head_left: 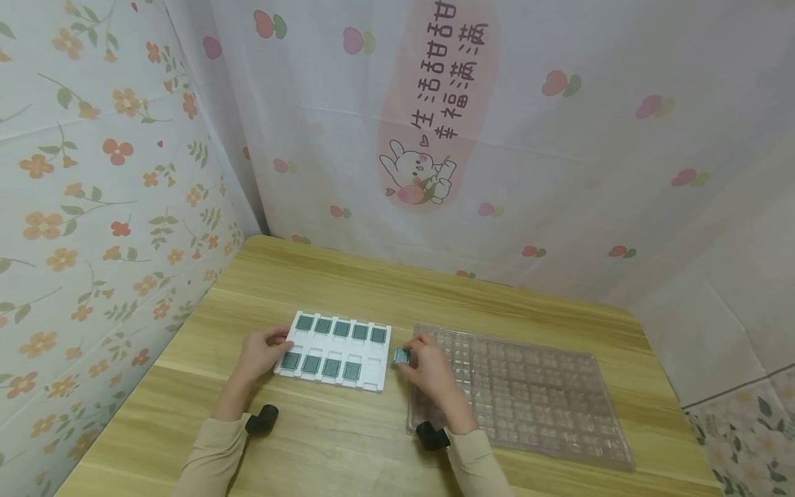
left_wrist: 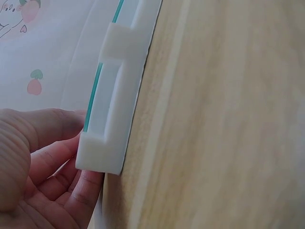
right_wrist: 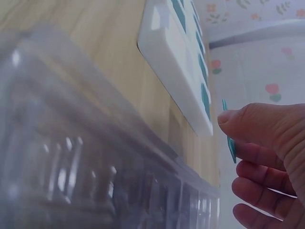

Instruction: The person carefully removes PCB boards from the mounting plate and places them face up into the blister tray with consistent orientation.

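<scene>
A white plastic tray (head_left: 321,344) lies on the table with two rows of thin green square chips (head_left: 332,368) in its pockets. The pocket at the right end of its near row is bare. My left hand (head_left: 257,355) grips the tray's left end, thumb on top and fingers around the edge, as the left wrist view shows. Just off the tray's right end, my right hand (head_left: 430,371) pinches one green chip (right_wrist: 230,138) between thumb and forefinger. In the right wrist view that chip stands on edge, its other fingers (right_wrist: 259,195) loosely curled below.
A large clear plastic tray (head_left: 528,397) with many small pockets lies to the right, its left edge under my right hand and wrist. Black wrist cameras sit on both cuffs. Printed curtains (head_left: 546,172) hang behind the wooden table (head_left: 348,442) and at its sides.
</scene>
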A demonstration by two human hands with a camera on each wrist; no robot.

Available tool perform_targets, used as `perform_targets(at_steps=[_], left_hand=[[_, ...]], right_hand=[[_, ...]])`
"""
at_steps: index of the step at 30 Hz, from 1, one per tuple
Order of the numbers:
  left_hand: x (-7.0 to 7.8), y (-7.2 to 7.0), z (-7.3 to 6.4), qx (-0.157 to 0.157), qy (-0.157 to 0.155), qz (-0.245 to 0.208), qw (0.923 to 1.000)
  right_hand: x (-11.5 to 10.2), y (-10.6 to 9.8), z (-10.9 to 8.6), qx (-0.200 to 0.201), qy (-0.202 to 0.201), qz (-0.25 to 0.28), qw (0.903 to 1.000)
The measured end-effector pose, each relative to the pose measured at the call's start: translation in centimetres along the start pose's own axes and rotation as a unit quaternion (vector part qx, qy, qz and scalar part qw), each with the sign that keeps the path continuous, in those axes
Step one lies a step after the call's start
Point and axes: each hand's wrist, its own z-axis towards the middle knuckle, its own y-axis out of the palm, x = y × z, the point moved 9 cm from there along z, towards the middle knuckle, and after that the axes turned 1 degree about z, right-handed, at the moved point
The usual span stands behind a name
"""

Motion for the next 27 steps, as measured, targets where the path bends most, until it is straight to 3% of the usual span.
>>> perform_targets(at_steps=[3,7,11,27], left_hand=[[0.1,0.0,0.0,0.001,0.003,-0.003,1.0],[-0.5,0.3,0.2,-0.009,-0.035,0.014,0.9992],[-0.8,0.3,0.3,-0.014,-0.053,0.03,0.998],[-1.1,0.4,0.3,-0.017,-0.061,0.028,0.9976]], right_hand=[[0.4,-0.5,0.1,0.006,0.002,0.006,1.0],[0.9,-1.0,0.2,0.017,-0.002,0.002,0.9999],[1.6,-1.2,0.5,0.015,0.007,-0.001,0.9999],[3.8,-2.3,1.7,0.003,0.025,-0.012,0.9996]])
